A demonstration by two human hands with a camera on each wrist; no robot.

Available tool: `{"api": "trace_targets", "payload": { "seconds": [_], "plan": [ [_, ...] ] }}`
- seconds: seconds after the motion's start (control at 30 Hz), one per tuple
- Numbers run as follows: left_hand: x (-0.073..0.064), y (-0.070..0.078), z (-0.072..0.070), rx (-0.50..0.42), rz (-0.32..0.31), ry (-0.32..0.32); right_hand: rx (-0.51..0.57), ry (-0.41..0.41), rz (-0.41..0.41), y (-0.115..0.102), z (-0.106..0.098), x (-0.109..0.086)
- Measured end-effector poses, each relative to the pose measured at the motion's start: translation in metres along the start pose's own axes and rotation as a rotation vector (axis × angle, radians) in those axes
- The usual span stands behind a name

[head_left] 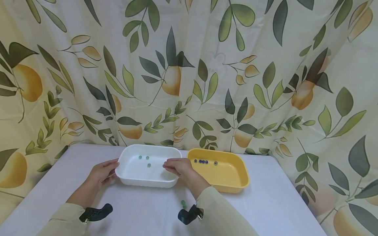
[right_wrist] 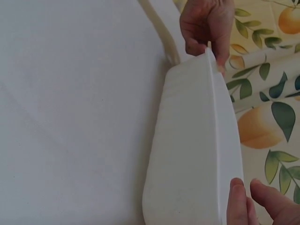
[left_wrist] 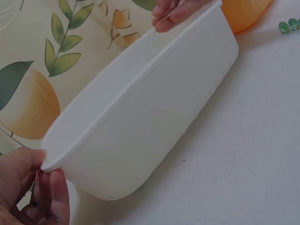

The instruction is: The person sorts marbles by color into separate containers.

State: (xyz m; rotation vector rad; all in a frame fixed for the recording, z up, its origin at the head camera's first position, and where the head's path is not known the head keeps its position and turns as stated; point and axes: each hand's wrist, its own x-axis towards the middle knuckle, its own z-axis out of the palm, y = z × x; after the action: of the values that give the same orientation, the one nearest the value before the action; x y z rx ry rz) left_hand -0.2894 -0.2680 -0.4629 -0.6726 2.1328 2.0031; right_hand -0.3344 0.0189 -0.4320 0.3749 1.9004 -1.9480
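Note:
At its left end, the white plastic basin (head_left: 133, 172) has its rim pinched between the thumb and fingers of my left hand (head_left: 101, 172). Three green glass marbles (head_left: 149, 165) lie on the basin's floor. My right hand (head_left: 181, 166) hovers over the basin's right end, fingers reaching inward above the rim. In the right wrist view, the thumb and fingers of that right hand (right_wrist: 262, 206) stand apart, with nothing visible between them.
To the right stands a yellow basin (head_left: 228, 178) with several dark blue marbles (head_left: 203, 162) inside. More green marbles (head_left: 183, 204) lie on the white-covered table (head_left: 141, 209), beside my right wrist. A patterned curtain (head_left: 189, 108) hangs behind the table.

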Motion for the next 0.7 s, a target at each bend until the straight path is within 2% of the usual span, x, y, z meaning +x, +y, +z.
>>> {"api": "trace_targets", "payload": {
  "seconds": [0.7],
  "plan": [
    [0.0002,0.0002,-0.0001,0.019,-0.001,-0.001,0.056,-0.094,-0.004,0.0002,-0.0081,-0.0007]
  ]
}}
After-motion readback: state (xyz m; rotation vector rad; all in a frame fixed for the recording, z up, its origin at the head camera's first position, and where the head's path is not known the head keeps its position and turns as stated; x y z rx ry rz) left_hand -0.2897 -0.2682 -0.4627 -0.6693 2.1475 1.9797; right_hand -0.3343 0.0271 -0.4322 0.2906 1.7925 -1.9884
